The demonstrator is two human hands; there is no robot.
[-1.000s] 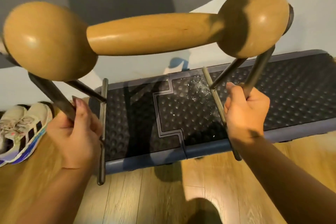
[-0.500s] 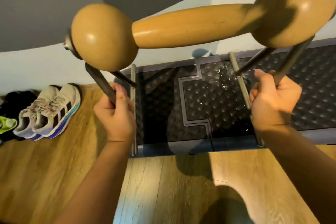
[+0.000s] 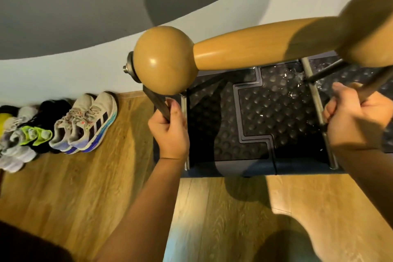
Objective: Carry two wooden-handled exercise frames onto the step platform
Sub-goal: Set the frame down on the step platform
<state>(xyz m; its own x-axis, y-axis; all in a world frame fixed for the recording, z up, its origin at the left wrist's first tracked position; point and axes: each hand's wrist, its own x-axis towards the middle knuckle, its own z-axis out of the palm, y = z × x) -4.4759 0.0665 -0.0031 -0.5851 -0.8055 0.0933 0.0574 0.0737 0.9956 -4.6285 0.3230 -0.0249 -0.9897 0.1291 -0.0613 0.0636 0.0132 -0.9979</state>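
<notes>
One exercise frame, with a thick wooden handle (image 3: 251, 49) ending in round knobs and dark metal legs, is right in front of me over the step platform (image 3: 261, 112). My left hand (image 3: 170, 134) grips its left leg just below the knob. My right hand (image 3: 357, 121) grips the right leg. The frame's two grey base rails lie across the black studded top of the platform, near its left end; whether they touch it I cannot tell. A second frame is not in view.
The platform stands on a wooden floor (image 3: 95, 187) against a white wall (image 3: 63, 74). A row of sneakers (image 3: 85, 125) lines the wall to the platform's left. A glossy smear (image 3: 285, 78) marks the platform top.
The frame and both hands have shifted to the right in the view and sit lower over the platform. More of the sneakers at the left have come into view.
</notes>
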